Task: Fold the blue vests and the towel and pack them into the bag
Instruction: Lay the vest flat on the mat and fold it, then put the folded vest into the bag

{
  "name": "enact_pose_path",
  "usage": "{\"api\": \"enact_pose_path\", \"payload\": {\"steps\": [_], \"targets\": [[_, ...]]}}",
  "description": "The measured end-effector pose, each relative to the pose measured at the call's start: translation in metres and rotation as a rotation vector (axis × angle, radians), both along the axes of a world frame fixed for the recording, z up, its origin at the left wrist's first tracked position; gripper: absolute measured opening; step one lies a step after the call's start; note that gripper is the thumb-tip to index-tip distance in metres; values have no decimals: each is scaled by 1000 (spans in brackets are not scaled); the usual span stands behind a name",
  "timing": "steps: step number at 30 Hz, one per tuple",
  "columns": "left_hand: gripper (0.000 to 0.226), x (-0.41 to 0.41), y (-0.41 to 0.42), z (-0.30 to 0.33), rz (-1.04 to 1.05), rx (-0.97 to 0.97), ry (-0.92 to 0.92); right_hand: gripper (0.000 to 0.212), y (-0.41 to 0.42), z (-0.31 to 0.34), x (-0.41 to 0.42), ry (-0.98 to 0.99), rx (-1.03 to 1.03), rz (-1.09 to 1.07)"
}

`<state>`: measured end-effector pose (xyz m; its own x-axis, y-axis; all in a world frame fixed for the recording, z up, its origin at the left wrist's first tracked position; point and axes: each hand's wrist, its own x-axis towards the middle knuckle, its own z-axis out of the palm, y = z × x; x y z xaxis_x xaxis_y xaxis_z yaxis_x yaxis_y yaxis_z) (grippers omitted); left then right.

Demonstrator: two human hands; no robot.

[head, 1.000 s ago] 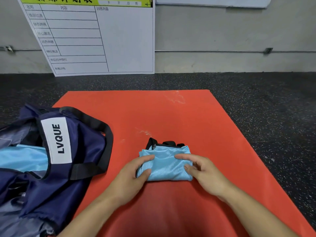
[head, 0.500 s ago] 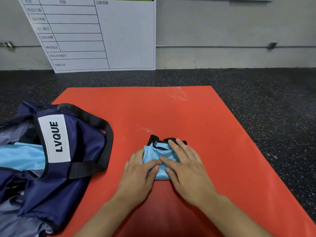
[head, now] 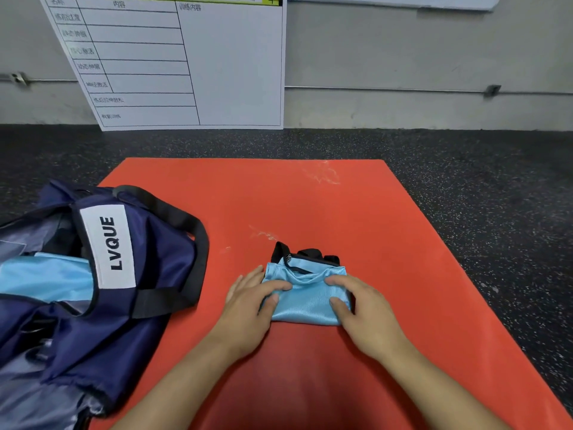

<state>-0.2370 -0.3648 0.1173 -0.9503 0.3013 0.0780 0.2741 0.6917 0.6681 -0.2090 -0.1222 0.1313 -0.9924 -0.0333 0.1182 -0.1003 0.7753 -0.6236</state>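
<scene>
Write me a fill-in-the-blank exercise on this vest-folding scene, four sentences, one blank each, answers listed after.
1. The folded blue vest lies on a mat coloured ____.
2. The navy bag lies to the ____ of the vest.
3. The white label on the bag reads ____.
4. The left hand and the right hand both grip the ____.

Missing words: red; left; LVQUE; vest
</scene>
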Motion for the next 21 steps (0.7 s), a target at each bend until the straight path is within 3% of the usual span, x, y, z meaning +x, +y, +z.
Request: {"api": "enact_pose_path", "payload": {"steps": [5, 12, 17, 21], "targets": [[45, 4, -3, 11, 6, 250, -36, 56, -5, 7, -6, 43, -251, -3], [55, 31, -36, 49, 28, 340, -27, 51, -31, 36, 8, -62, -627, 87], [61, 60, -94, 78, 90, 344, 71, 57, -84, 70, 14, -19, -652, 231], [63, 76, -160, 121, 166, 322, 212, 59, -154, 110, 7, 137, -593, 363]]}}
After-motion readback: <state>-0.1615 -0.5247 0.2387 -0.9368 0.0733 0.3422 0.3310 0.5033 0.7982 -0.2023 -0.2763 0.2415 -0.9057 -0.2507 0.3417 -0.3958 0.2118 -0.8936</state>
